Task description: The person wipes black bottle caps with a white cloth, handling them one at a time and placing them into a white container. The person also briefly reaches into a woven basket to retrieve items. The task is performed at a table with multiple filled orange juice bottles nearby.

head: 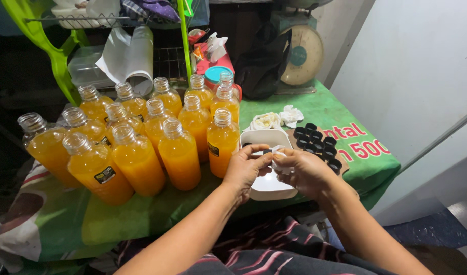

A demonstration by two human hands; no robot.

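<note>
Head cam: left hand & right hand are pinching, fingers closed, a small black cap w/ white cloth over the white tray, best keeping it wiped evenly beside the open orange bottles.

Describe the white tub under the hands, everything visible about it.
The white tub is a rounded-rectangular container, plastic by its look, open on top and lidless. It sits flat on the green cloth, right of the uncapped bottles of orange liquid and left of the black caps. The left hand and right hand hover over its near half, pinching a small white piece; its contents are hidden.
</note>
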